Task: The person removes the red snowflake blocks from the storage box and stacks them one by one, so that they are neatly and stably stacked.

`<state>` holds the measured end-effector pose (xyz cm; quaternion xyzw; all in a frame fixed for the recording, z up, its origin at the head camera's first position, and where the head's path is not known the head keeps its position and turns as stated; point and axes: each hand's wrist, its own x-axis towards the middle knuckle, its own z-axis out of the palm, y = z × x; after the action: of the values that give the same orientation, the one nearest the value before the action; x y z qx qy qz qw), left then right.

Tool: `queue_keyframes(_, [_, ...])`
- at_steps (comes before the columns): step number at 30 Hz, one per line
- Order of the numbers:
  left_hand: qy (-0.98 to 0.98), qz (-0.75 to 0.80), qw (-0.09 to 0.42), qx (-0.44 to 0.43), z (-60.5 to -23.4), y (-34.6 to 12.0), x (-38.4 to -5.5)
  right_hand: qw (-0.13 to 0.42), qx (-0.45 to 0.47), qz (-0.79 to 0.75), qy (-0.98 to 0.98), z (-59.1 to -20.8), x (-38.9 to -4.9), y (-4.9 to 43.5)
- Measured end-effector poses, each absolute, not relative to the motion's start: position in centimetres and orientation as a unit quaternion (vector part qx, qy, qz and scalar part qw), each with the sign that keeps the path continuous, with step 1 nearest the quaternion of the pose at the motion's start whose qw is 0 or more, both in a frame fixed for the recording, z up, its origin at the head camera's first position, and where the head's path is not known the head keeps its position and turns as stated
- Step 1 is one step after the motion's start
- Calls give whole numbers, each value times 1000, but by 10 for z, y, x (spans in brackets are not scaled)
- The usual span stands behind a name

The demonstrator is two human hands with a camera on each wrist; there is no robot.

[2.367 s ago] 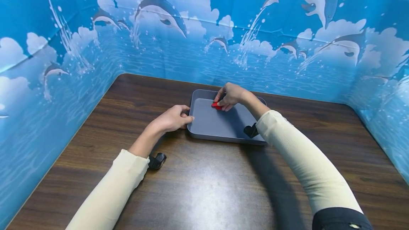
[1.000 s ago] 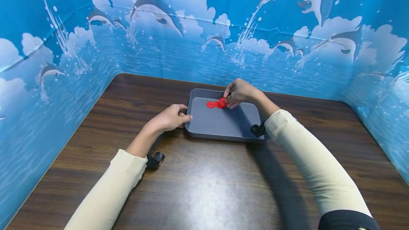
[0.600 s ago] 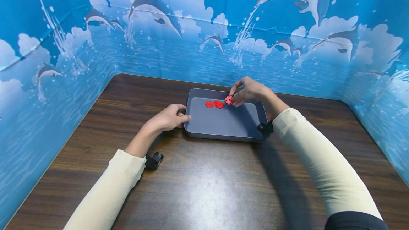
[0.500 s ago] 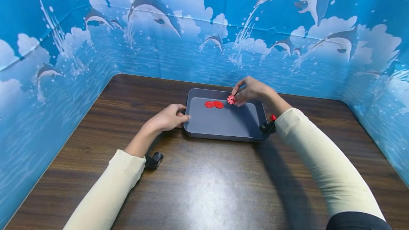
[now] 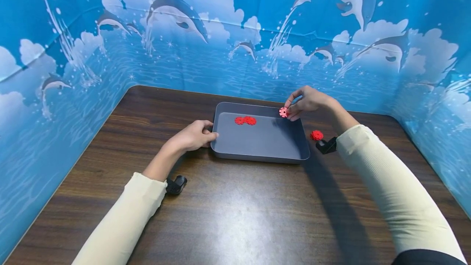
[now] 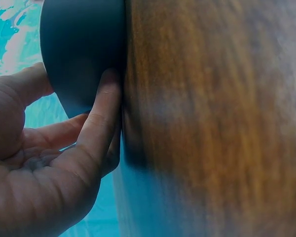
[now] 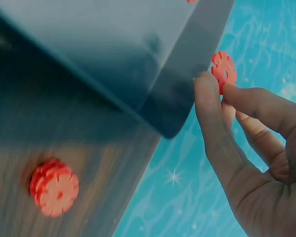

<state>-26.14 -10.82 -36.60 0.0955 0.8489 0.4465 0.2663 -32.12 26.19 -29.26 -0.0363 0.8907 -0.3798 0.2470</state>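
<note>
My left hand [image 5: 195, 135] grips the left edge of the grey tray [image 5: 257, 158], its thumb and fingers against the wall at the near corner in the left wrist view. My right hand [image 5: 309, 100] pinches a red snowflake building disc [image 5: 283, 112] between thumb and fingertips. This disc is upright, notched around its edge, with a small centre hole; it overlaps the tray's back right corner in the head view. Inside the tray, left of centre toward the back, red discs [image 5: 250, 120] lie flat in an overlapping row.
A small stack of red discs [image 5: 317, 135] sits on the brown wooden table [image 5: 184, 224] just right of the tray, beside the right wrist's black camera [image 5: 326, 145]. A blue dolphin-print curtain [image 5: 206, 64] rises behind the table and along its sides.
My right hand has left the discs in the tray and moved right, carrying one pinched disc. The stack on the table has come out from behind my right arm. My left hand stays at the tray.
</note>
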Motion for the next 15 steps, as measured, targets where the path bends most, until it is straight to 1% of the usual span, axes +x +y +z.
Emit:
queue_keyframes(6, [850, 443, 268, 95, -367, -106, -262, 243, -43, -345, 906, -288, -317, 288])
queue_keyframes(15, [849, 445, 269, 99, -366, -108, -261, 249, -5, -347, 904, -291, -309, 324])
